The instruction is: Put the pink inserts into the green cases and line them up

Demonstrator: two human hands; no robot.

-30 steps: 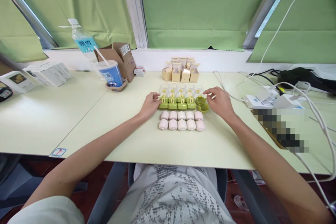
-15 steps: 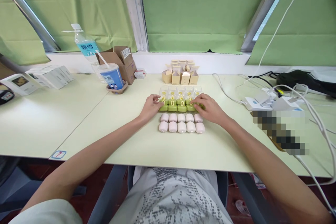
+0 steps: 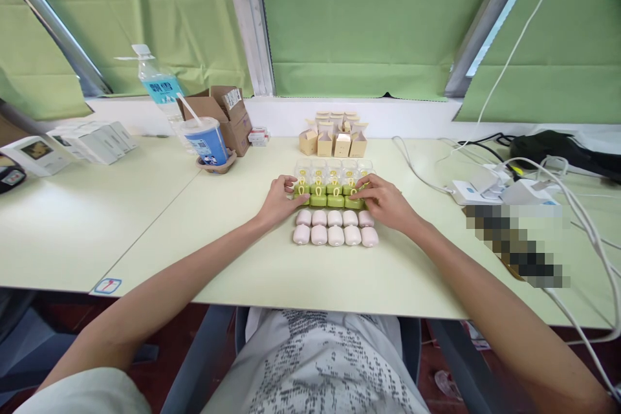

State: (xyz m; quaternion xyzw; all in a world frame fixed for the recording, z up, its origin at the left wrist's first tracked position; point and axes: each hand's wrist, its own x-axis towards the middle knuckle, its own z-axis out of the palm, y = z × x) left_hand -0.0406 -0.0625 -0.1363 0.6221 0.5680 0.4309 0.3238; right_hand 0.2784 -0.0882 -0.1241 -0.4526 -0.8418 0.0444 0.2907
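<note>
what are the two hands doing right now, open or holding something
Left hand: open, fingertips against the left end of the green cases, gripping nothing.
Right hand: fingers over the row's right end; a grip cannot be told.

The green cases (image 3: 327,199) are shiny, smooth plastic, and their clear lids (image 3: 332,172) are see-through plastic. The pink cases (image 3: 334,228) look smooth and dull, not shiny, and the table (image 3: 272,265) top is smooth and matt. The small boxes (image 3: 334,137) are tan cardboard, the water bottle (image 3: 158,87) is clear plastic, and the blinds (image 3: 359,19) are matt cloth.
</note>
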